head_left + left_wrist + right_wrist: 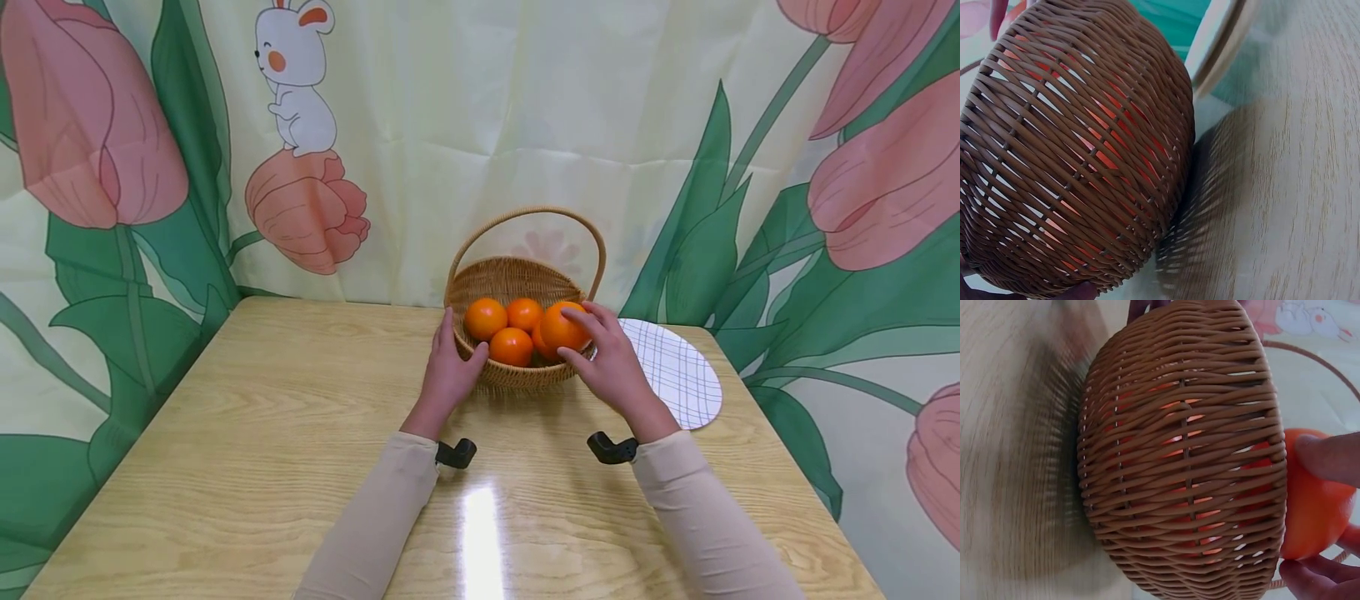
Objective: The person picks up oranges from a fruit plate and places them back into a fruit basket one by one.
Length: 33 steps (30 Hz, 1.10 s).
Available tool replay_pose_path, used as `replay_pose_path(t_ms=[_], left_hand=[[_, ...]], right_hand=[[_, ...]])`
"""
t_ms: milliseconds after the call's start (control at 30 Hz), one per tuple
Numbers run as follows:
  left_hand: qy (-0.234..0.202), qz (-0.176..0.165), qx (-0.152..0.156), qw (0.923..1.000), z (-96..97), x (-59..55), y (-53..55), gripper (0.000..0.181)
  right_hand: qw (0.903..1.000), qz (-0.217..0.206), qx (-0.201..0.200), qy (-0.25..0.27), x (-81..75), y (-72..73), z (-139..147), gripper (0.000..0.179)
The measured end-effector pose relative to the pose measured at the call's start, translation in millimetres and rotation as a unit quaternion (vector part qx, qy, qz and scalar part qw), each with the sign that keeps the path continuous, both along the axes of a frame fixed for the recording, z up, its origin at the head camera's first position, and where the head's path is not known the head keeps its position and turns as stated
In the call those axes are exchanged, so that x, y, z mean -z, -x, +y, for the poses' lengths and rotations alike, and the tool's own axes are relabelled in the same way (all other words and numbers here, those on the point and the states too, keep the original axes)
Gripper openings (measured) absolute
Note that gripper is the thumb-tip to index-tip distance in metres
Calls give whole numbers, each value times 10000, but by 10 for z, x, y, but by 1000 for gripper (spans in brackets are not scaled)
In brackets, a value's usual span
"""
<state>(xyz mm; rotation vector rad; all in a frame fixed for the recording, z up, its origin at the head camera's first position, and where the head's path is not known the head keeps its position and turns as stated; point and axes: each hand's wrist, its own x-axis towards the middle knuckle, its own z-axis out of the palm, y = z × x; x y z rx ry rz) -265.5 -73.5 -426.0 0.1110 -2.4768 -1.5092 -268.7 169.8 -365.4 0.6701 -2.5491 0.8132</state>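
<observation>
A brown wicker basket [517,378] with an arched handle stands near the table's back edge, several oranges [486,319] inside it. My left hand [447,367] holds the basket's left side, its thumb at the front rim and its fingers along the outside. At the basket's right end, my right hand [611,358] grips an orange [1317,509] between thumb and fingers. That orange sits at the rim, above another one partly hidden beneath it. Both wrist views are mostly filled by the woven wall [1079,150], with orange showing through its gaps.
A white plaid oval mat [678,375] lies right of the basket, partly behind my right forearm. Tulip-printed curtain [420,150] hangs behind and beside the wooden table [300,417]. The handle [525,212] arches over the fruit.
</observation>
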Motion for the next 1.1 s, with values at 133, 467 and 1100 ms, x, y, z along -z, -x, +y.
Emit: replay_pose_path(t_ms=[133, 467, 1100], left_hand=[[-40, 14, -13, 10000, 13, -4, 5, 84], [-30, 51, 9, 10000, 44, 6, 7, 84], [45, -18, 33, 10000, -6, -14, -7, 83]], right_hand=[[9995, -114, -217, -192, -17, -13, -32, 54], [9968, -511, -439, -431, -26, -25, -67, 52], [9956, -428, -475, -679, -47, -25, -136, 25]])
